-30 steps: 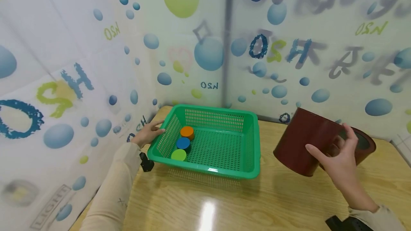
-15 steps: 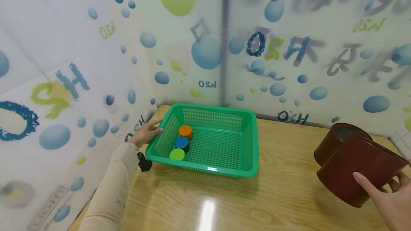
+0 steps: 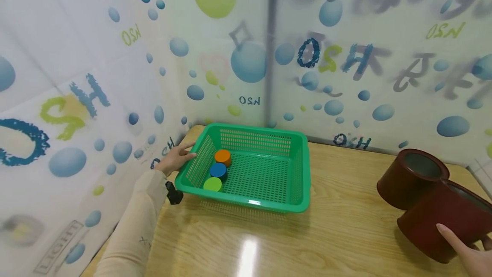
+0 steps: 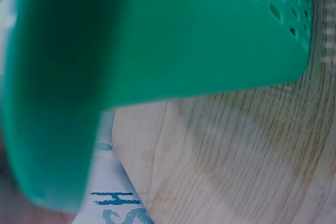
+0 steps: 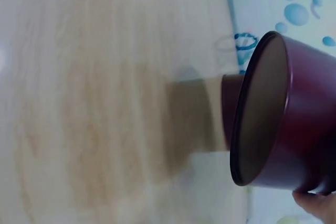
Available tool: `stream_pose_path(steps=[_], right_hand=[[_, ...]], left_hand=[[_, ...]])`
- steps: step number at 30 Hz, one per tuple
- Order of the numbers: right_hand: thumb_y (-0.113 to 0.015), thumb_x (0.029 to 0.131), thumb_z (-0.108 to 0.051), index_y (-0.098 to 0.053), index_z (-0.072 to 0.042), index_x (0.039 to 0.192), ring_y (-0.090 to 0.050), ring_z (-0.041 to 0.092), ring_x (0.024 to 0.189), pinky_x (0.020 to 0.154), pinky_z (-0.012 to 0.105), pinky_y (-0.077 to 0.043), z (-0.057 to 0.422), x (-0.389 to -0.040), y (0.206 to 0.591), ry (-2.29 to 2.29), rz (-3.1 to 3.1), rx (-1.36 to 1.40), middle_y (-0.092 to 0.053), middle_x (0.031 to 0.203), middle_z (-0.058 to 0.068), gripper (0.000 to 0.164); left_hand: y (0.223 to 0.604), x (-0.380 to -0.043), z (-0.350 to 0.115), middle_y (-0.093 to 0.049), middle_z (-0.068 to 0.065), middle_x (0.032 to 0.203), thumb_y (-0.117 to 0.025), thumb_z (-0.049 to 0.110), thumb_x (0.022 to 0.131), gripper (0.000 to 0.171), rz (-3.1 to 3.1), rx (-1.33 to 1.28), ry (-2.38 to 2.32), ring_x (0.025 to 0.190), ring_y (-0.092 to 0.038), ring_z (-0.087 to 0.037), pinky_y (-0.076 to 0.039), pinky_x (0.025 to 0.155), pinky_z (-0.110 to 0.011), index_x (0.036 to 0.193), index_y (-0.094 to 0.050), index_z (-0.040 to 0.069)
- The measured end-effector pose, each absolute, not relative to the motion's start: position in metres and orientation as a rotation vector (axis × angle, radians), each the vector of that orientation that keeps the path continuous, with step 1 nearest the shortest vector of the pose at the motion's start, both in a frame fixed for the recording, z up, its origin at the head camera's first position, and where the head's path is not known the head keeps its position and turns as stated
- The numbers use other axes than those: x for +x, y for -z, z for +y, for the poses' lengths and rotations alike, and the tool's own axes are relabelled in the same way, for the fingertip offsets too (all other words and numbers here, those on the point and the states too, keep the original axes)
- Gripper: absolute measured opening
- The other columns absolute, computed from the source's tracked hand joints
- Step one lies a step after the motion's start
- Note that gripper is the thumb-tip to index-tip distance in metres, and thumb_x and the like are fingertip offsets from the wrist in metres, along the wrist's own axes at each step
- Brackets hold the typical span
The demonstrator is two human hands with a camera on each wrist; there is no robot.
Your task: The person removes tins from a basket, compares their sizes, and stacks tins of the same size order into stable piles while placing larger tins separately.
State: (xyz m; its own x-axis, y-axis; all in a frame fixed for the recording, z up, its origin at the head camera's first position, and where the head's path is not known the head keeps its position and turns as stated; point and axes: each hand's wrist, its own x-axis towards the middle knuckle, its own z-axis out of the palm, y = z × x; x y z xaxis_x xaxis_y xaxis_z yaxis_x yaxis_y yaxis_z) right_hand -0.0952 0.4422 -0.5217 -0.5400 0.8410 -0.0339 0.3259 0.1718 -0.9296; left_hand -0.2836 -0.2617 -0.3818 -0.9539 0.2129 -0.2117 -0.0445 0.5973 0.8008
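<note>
My left hand (image 3: 176, 160) grips the left rim of a green perforated plastic basket (image 3: 246, 201), thumb over the edge. In the left wrist view the basket's wall (image 4: 173, 40) fills much of the frame, and the fingers are out of sight. Three short round blocks line the basket's left side: orange (image 3: 223, 157), blue (image 3: 218, 171) and lime green (image 3: 212, 184). At the far right my right hand (image 3: 474, 255), partly cut off, holds a dark red cylindrical canister (image 3: 442, 221). It is tilted, with its opening up to the right; its flat base (image 5: 265, 111) shows in the right wrist view.
A second dark red canister (image 3: 399, 187), its open mouth up, stands on the wooden table (image 3: 346, 234) just behind the held one. Printed curtains (image 3: 346, 12) rise behind the table and along its left.
My right hand has carried the canister right and toward me, away from the basket's side, and lowered it, uncovering the second canister. My left hand and the basket have stayed in place.
</note>
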Motion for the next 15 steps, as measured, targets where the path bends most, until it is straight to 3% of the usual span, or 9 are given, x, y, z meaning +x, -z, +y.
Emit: stream_pose_path(steps=[6,9,12,15], right_hand=[[-0.077,0.067,-0.028,-0.017,-0.041,0.135,-0.039,-0.003,0.099,0.044,0.003,-0.029,0.440,-0.090,0.525,-1.400,-1.921,-1.164,-0.026,0.126,-0.021,0.092],[-0.078,0.066,-0.026,-0.023,-0.038,0.134,-0.038,-0.007,0.096,0.051,0.002,-0.030,0.436,-0.090,0.522,-1.415,-1.874,-1.141,-0.030,0.121,-0.022,0.088],[-0.075,0.070,-0.024,-0.024,-0.037,0.133,-0.036,-0.009,0.098,0.070,0.002,-0.033,0.420,-0.087,0.506,-1.454,-1.843,-1.103,-0.029,0.120,-0.023,0.082],[-0.069,0.076,-0.026,-0.017,-0.038,0.136,-0.030,-0.009,0.105,0.088,0.007,-0.028,0.404,-0.084,0.486,-1.526,-1.896,-1.107,-0.023,0.123,-0.024,0.080]], left_hand=[[0.380,-0.285,-0.261,-0.032,-0.032,0.131,-0.046,0.026,0.094,0.059,2.552,0.159,-1.259,0.104,-0.050,-0.039,-0.050,0.074,-0.042,0.143,-0.017,0.010],[0.379,-0.284,-0.261,-0.030,-0.032,0.132,-0.046,0.027,0.094,0.060,2.551,0.167,-1.251,0.105,-0.048,-0.040,-0.049,0.075,-0.043,0.143,-0.016,0.011],[0.378,-0.283,-0.261,-0.029,-0.032,0.133,-0.045,0.027,0.094,0.060,2.548,0.170,-1.248,0.107,-0.047,-0.041,-0.048,0.077,-0.045,0.143,-0.016,0.011],[0.379,-0.283,-0.261,-0.029,-0.031,0.133,-0.045,0.026,0.094,0.059,2.543,0.159,-1.250,0.109,-0.045,-0.042,-0.047,0.079,-0.047,0.143,-0.016,0.011]])
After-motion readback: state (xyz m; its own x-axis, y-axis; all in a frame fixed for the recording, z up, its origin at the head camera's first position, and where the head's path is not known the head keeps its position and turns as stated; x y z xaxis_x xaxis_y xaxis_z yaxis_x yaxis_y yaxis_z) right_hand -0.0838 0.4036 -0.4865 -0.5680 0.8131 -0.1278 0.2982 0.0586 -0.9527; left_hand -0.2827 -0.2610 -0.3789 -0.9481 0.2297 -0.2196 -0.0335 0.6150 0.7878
